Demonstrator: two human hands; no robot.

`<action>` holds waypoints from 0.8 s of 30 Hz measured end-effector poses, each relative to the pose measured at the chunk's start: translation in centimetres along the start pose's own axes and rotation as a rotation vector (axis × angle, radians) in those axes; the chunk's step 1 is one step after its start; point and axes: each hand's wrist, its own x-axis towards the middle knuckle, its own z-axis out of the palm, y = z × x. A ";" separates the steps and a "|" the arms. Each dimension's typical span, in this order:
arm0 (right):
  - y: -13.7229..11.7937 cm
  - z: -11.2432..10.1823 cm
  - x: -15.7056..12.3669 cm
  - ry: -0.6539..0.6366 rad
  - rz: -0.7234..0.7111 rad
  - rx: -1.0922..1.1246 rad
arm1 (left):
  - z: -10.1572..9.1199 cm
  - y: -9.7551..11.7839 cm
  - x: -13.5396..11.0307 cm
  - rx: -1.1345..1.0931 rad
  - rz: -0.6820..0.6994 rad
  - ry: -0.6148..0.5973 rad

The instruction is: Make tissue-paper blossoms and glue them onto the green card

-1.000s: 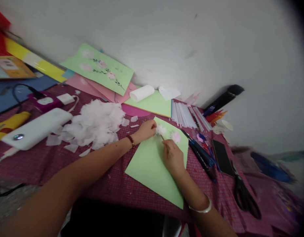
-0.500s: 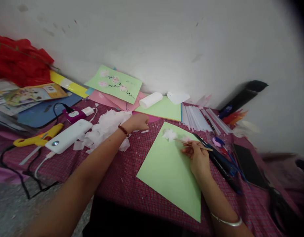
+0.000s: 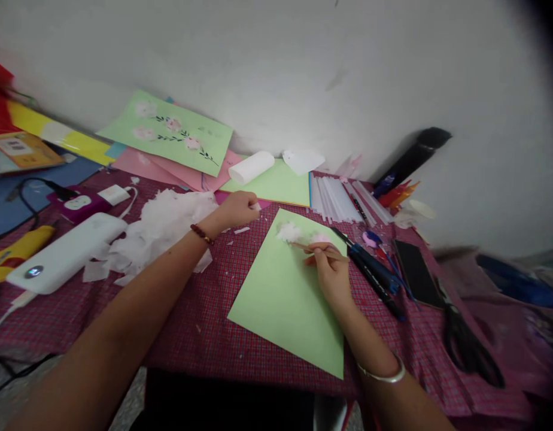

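My right hand [image 3: 333, 272] is closed around a thin wooden stick [image 3: 303, 246]. The stick's tip touches or nearly touches a white paper flower [image 3: 288, 231] near the top of a green sheet [image 3: 276, 293]. A pink paper flower [image 3: 320, 238] lies just beyond my right fingers. My left hand [image 3: 238, 209] is closed in a fist beside a heap of white paper pieces [image 3: 171, 212], left of the green sheet. A small pale bit shows by its fingertips, but I cannot make out what they hold.
A green card with pink flowers [image 3: 169, 134] leans at the back, beside a white paper roll [image 3: 252, 167]. Clear glue sticks [image 3: 333, 200], pens [image 3: 377, 287], a phone [image 3: 418, 272] and black scissors [image 3: 467, 341] lie right. A power bank [image 3: 70, 251] and yellow glue gun [image 3: 23, 254] are left.
The view has swung right, so the table's things appear further left and the scissors show more fully. My right hand still holds the stick at the white flower; my left hand stays closed.
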 end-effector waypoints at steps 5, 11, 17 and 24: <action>0.4 -0.2 0.1 0.062 0.052 0.033 | 1.1 2.8 -1.0 -0.428 0.159 -0.375; 0.5 -0.1 0.3 0.085 0.107 0.096 | 3.7 3.5 -1.2 -0.350 0.238 -0.479; 0.4 -0.3 0.2 0.102 0.129 0.126 | 6.5 3.8 -0.8 -0.211 0.089 -0.217; 0.7 -0.3 0.2 0.101 0.158 0.125 | 3.6 3.1 -0.9 -0.580 0.179 -0.697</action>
